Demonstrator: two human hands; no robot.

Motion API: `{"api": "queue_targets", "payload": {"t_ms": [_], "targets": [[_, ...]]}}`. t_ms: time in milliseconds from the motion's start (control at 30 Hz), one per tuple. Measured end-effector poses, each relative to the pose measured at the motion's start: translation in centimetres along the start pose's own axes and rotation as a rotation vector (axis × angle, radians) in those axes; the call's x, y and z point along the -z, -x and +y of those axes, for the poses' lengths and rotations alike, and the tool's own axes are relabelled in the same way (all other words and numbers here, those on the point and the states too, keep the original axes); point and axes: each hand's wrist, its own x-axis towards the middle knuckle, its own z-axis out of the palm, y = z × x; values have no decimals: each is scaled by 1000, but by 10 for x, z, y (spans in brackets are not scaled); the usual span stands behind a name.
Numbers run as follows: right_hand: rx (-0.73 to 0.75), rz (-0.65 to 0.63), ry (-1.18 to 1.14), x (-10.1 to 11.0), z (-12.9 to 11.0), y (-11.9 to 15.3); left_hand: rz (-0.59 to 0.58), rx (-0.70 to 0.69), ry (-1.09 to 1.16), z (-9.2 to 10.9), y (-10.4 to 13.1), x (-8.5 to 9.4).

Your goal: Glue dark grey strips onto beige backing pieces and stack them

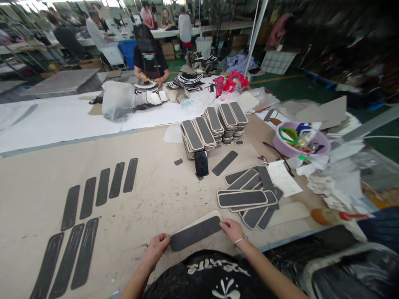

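Observation:
A dark grey strip with rounded ends (195, 233) lies over a larger beige piece (199, 218) at the near edge of the table. My left hand (158, 247) pinches the strip's left end. At its right end, my right hand (233, 231), with a bracelet at the wrist, grips the strip between thumb and fingers. Beige pieces topped with grey strips lie in a loose pile (243, 199) just beyond my right hand. To the left, several glossy-looking dark strips (87, 198) are spread in two rows.
Stacks of beige-and-grey pieces (205, 133) stand further back, with a phone (201, 163) leaning in front. At right are a paper sheet (284, 177), a purple basin (301, 149) of oddments and an orange bottle with a red nozzle (327, 216). A co-worker (151, 62) sits across the table.

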Motion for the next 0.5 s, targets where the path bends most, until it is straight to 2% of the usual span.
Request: {"api": "queue_targets", "payload": {"t_ms": [200,500], "targets": [[-36,21,175,1,-4,-23,19,56,-226,-5,-14,-13],[-85,-9,339,-2,-7,-34,19,85,-313,-2,-23,-19]]}}
